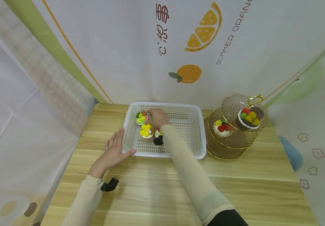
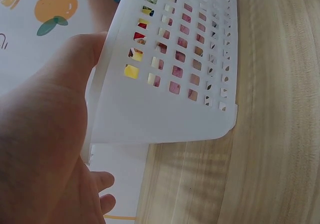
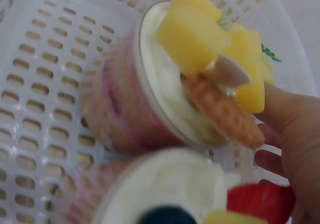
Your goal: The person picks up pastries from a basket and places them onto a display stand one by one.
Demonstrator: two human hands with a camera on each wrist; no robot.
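Three cupcakes (image 1: 147, 133) stand close together in the left part of a white basket (image 1: 197, 133), whose long axis runs from left to right on the wooden desk (image 1: 143, 194). The right hand (image 1: 159, 118) comes over the near edge into the basket, and its fingers are bent at the far cupcake (image 1: 140, 119), the one with green and yellow pieces. This cupcake lies directly to the left of the right hand, at the fingertips, so that hand is clearly nearer to it than the other. I cannot tell if the fingers have a full hold, because in the right wrist view the yellow-topped cupcake (image 3: 125, 94) hides their tips. That one is just nearer to the person, with the dark-topped cupcake (image 1: 158, 140) beside it, below the right wrist. The left hand (image 1: 113, 152) is spread around the near left corner of the basket, fingers along the outer side and thumb on the near rim; it has no cupcake. To the right of the basket is a tiered stand (image 1: 227, 152), carrying two more cupcakes (image 1: 249, 118).
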